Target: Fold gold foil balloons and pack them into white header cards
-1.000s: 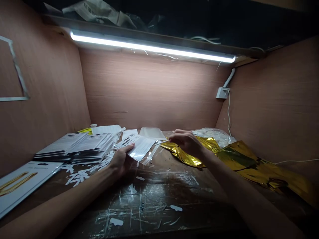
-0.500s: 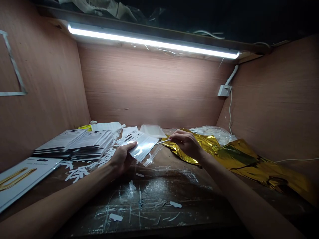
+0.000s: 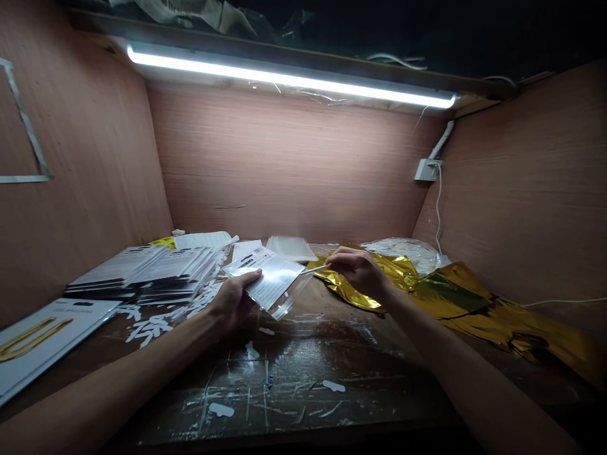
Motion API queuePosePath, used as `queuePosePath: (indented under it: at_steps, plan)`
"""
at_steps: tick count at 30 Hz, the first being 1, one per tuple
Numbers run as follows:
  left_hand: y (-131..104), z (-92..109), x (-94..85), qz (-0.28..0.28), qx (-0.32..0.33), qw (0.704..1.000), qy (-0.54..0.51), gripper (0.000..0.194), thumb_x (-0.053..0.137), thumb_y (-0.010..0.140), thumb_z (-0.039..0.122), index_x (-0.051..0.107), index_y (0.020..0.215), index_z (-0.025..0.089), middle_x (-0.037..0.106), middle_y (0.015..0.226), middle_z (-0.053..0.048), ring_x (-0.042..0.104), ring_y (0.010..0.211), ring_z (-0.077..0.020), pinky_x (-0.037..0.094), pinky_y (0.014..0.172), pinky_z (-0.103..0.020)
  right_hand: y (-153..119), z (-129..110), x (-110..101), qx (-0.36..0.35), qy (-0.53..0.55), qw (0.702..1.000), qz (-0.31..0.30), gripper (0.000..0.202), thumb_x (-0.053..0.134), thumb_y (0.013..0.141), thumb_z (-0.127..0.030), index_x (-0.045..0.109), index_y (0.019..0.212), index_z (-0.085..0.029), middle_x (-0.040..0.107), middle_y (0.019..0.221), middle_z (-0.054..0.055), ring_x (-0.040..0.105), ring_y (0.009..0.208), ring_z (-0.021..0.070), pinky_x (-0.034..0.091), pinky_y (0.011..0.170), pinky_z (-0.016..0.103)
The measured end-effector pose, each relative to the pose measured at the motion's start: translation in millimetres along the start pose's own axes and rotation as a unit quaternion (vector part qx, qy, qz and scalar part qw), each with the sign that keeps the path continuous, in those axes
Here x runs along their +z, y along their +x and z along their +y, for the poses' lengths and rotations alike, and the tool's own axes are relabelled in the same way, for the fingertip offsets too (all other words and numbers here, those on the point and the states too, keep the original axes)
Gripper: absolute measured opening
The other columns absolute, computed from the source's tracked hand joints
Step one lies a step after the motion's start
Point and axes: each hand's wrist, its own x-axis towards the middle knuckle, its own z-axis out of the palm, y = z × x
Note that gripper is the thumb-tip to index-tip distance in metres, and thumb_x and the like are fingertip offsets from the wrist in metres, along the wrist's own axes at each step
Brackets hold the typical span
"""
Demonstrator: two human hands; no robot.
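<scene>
My left hand (image 3: 236,297) grips a clear plastic packet (image 3: 270,278) with a printed white card inside, thumb on top and fingers hidden below. The packet is tilted, and its transparent flap hangs off the right side. In my right hand (image 3: 353,265) a thin white stick (image 3: 313,270), like a straw, is pinched between thumb and fingers. The stick points left, its tip at the packet's right edge; whether it enters the packet I cannot tell. Crumpled gold foil (image 3: 393,275) lies behind and under my right hand.
Stacks of packaged cards (image 3: 175,268) stand at the left, above a pile of white strips (image 3: 149,328). A package with a gold number balloon picture (image 3: 42,335) lies front left. Clear sleeves (image 3: 289,248) and a plastic bag (image 3: 405,253) lie at the back. Small white cutouts (image 3: 334,385) dot the table.
The packet has shifted slightly, and its flap hangs at a different angle. My right hand has moved a little to the right with the white stick.
</scene>
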Motion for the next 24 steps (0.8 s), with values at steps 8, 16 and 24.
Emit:
queuePosePath:
  at_steps: [8,16,24]
  plan:
    - [-2.0,0.3,1.5,0.008,-0.002,1.000,0.013,0.002,0.064,0.088,0.009,0.067,0.089,0.008,0.074,0.076,-0.011,0.072,0.063,-0.0202,0.062,0.062,-0.029,-0.4,-0.7,2.4,0.001,-0.005,1.000,-0.004,0.019,0.065,0.098,-0.032,0.077,0.089,-0.020,0.070,0.082,0.005,0.062,0.071,0.0156,0.046,0.067,0.028]
    - [-5.1,2.1,3.7,0.007,-0.013,1.000,0.012,0.005,0.064,0.089,0.011,0.066,0.091,0.008,0.075,0.078,-0.013,0.073,0.064,-0.0213,0.063,0.064,-0.031,-3.2,0.9,2.5,0.005,0.020,1.000,-0.016,0.018,0.064,0.098,-0.032,0.077,0.092,-0.021,0.071,0.085,0.005,0.063,0.074,0.0170,0.047,0.068,0.030]
    - [-6.0,2.6,4.1,0.021,-0.023,0.999,0.031,0.008,0.063,0.091,0.015,0.066,0.092,0.008,0.074,0.077,-0.013,0.072,0.063,-0.0216,0.064,0.063,-0.033,-2.6,-0.2,3.5,0.008,0.005,1.000,-0.004,0.018,0.065,0.097,-0.032,0.076,0.089,-0.021,0.070,0.081,0.005,0.061,0.070,0.0165,0.045,0.066,0.030]
